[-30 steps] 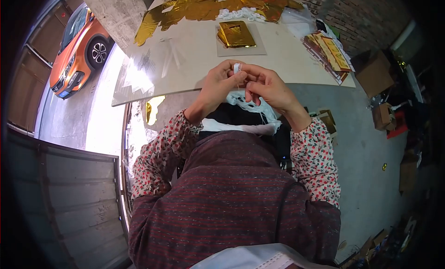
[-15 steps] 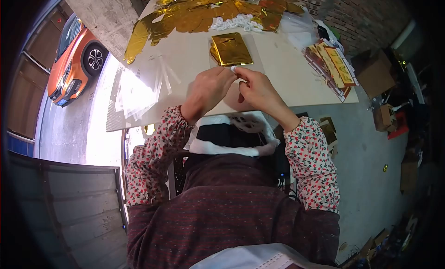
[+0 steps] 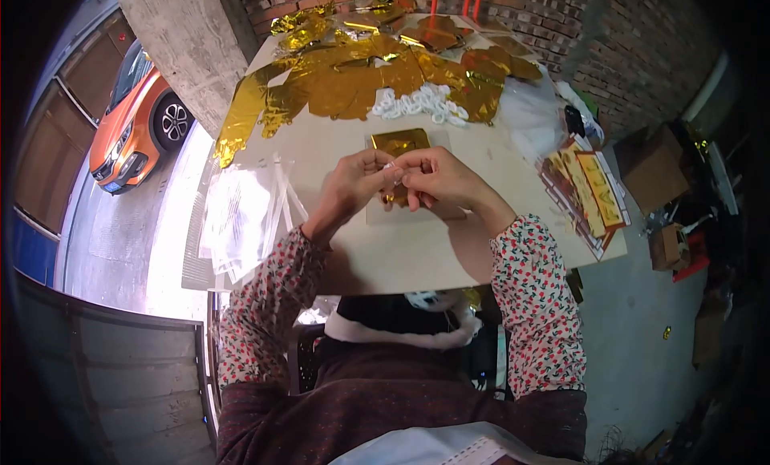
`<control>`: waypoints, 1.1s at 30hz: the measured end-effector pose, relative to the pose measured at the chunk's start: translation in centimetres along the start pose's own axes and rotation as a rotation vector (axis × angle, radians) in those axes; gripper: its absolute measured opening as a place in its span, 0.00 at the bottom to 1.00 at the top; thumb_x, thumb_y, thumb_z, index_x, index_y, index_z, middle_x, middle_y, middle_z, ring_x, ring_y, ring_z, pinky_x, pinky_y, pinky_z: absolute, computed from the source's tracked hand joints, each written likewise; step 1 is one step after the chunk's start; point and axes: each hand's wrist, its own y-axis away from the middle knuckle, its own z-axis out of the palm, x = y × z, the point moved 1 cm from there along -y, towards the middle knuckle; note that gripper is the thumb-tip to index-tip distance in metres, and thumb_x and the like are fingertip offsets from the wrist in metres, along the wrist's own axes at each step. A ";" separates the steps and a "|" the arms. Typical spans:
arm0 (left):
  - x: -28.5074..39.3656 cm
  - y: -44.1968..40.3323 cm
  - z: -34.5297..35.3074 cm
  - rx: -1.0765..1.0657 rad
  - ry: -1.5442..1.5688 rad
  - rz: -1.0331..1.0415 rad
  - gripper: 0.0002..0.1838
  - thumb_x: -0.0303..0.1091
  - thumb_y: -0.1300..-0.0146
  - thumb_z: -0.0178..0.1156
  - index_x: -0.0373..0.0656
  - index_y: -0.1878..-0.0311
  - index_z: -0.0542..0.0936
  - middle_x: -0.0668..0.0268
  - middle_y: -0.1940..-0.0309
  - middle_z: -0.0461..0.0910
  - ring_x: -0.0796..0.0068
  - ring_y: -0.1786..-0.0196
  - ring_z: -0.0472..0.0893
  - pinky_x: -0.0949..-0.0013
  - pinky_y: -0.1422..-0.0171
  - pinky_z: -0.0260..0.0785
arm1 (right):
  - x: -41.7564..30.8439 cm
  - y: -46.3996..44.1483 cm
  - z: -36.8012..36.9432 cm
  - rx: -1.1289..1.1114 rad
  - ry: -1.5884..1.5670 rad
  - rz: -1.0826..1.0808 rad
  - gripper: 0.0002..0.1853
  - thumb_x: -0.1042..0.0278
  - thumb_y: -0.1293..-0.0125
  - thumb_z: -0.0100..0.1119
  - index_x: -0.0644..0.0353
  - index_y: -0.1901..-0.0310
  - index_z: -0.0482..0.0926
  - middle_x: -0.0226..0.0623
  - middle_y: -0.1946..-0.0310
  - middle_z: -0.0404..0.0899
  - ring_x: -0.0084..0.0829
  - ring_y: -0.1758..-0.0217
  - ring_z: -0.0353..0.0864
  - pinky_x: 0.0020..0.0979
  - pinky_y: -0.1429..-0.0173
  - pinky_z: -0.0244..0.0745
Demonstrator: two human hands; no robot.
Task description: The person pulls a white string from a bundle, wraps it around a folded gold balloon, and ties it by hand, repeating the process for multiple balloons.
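Note:
My left hand point(image 3: 357, 183) and my right hand point(image 3: 445, 178) meet over the table, fingertips pinched together. Between them is a small white piece point(image 3: 391, 167), mostly covered by the fingers; it resembles the white looped cords point(image 3: 421, 104) heaped farther back. Just beneath and behind my hands lies a folded gold foil packet point(image 3: 401, 140), partly hidden by them. Under the packet is a clear plastic sheet or bag point(image 3: 377, 212), its edges showing around my hands.
Gold foil pieces point(image 3: 345, 84) spread across the back of the table point(image 3: 385, 264). Clear plastic bags point(image 3: 241, 212) lie at the left, printed cards point(image 3: 585, 192) at the right edge, beside translucent plastic point(image 3: 529, 112). Cardboard boxes point(image 3: 654, 168) stand on the floor to the right.
The view has tilted up, so the table sits lower in the picture. My hands now cover more of the gold packet, still pinched together, with the right fingers more curled.

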 end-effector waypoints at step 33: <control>-1.3 1.4 0.3 0.075 0.128 -0.125 0.15 0.39 0.29 0.49 0.37 0.64 0.76 0.69 0.73 0.76 0.82 0.72 0.76 0.79 0.67 0.68 | 2.5 -1.6 2.8 0.501 1.007 -0.775 0.17 0.81 0.51 0.62 0.65 0.57 0.72 0.33 0.70 0.73 0.32 0.70 0.73 0.31 0.72 0.72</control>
